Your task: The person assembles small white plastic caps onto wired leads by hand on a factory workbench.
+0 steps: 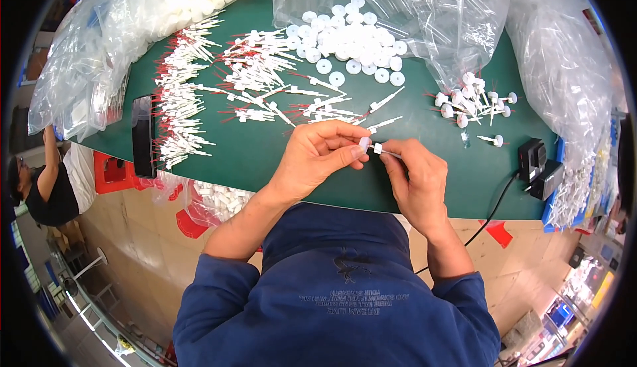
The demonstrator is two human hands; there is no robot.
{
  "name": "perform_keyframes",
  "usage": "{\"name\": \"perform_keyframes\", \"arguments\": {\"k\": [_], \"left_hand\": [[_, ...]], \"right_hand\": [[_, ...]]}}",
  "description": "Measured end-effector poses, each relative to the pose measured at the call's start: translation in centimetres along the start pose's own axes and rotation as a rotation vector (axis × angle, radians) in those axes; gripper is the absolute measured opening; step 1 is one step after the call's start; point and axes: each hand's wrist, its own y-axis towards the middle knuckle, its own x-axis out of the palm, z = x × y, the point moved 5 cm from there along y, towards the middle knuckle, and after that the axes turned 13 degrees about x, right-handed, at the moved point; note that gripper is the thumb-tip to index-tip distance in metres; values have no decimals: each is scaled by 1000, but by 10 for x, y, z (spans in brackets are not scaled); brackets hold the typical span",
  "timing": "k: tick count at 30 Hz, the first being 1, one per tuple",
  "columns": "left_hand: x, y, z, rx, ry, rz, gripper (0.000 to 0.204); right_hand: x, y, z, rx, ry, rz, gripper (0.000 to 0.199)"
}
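Above the near edge of the green table (265,161), my left hand (315,154) pinches a small white plastic disc (364,143) between thumb and fingertips. My right hand (419,174) grips a thin white stick with a small white block (377,148) on it, its end meeting the disc. Whether the stick passes through the disc, I cannot tell. Just beyond my hands lie loose white sticks (386,99) with red wires. Farther back is a heap of white discs (358,40), each with a centre hole. Sticks joined to discs (472,98) lie to the right.
A long bank of red-wired sticks (182,95) fills the left, next to a black phone (142,135). Clear plastic bags (458,15) line the back. A black cabled device (533,161) stands at the right edge. Another person (50,181) is beyond the left end.
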Motion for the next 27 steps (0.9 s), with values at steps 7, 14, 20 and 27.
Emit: {"name": "perform_keyframes", "arguments": {"k": [7,14,20,27], "left_hand": [[1,1,1,6,24,-31,24],[7,-1,3,-21,-1,-19,22],[15,8,11,-52,128,-67,25],[1,57,60,639,1494,-32,23]], "right_hand": [[0,-1,-10,-202,-135,77,18],[7,-8,-11,-358,-165,182,21],[3,-6,-2,-236,-36,150,17],[-79,25,26,-86,-385,649,25]]}}
